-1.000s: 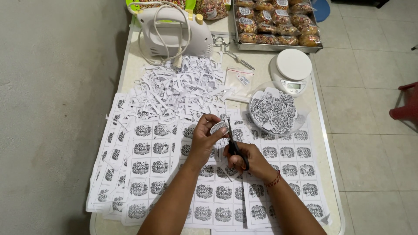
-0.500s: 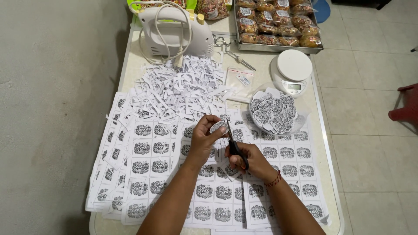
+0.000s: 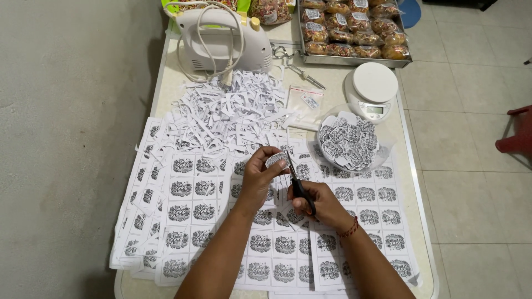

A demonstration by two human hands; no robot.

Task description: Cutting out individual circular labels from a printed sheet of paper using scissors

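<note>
My left hand (image 3: 260,178) pinches a small round paper label (image 3: 275,159) above the table. My right hand (image 3: 323,203) grips black-handled scissors (image 3: 297,184), whose blades point up at the label's edge. Under both hands lie printed sheets of round black-and-white labels (image 3: 188,205), spread over the near half of the table. A clear bowl (image 3: 349,145) to the right of my hands holds several cut-out labels.
A heap of white paper offcuts (image 3: 221,113) lies beyond the sheets. A white hand mixer (image 3: 221,39) stands at the back left, a white kitchen scale (image 3: 372,88) at the back right, a metal tray of wrapped buns (image 3: 354,30) behind it. A red stool (image 3: 515,135) is on the floor.
My left hand has turned the small label slightly against the scissor blades. Both hands stay in the same place.
</note>
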